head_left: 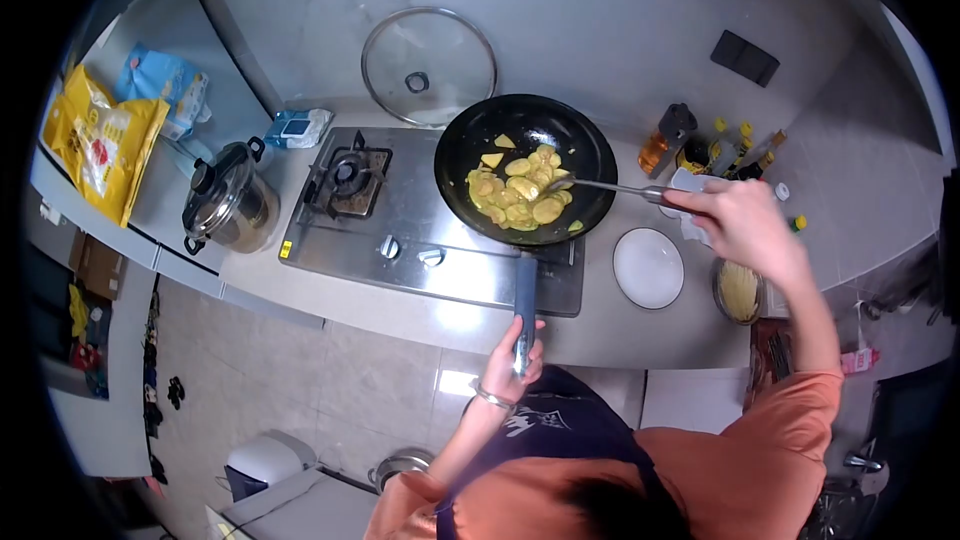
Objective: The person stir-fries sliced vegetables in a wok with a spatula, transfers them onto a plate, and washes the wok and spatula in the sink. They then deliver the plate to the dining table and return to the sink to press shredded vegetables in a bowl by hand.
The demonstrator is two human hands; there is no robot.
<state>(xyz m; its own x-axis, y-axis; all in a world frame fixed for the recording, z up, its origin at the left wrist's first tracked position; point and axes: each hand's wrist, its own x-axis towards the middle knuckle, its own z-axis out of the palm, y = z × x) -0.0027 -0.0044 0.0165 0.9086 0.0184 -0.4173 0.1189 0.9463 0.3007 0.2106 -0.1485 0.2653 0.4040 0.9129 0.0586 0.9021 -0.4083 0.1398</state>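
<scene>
A black wok (475,210) sits on the right burner of the steel gas stove (345,295). Round yellow-green slices (520,190), which look like zucchini, lie heaped in it, with a few flatter pale pieces near its upper left. My left hand (515,360) is closed around the wok's handle (525,290) at the counter's front edge. With my right hand (740,225) I grip the handle of a metal spatula (620,187). Its head reaches in among the slices at the wok's right side and is partly hidden by them.
Right of the wok are a white plate (648,268), a bowl of pale shreds (738,292) and several bottles (725,152). A glass lid (429,68) leans against the wall behind. Left are a second burner (347,173), a pressure cooker (232,200) and a yellow bag (105,140).
</scene>
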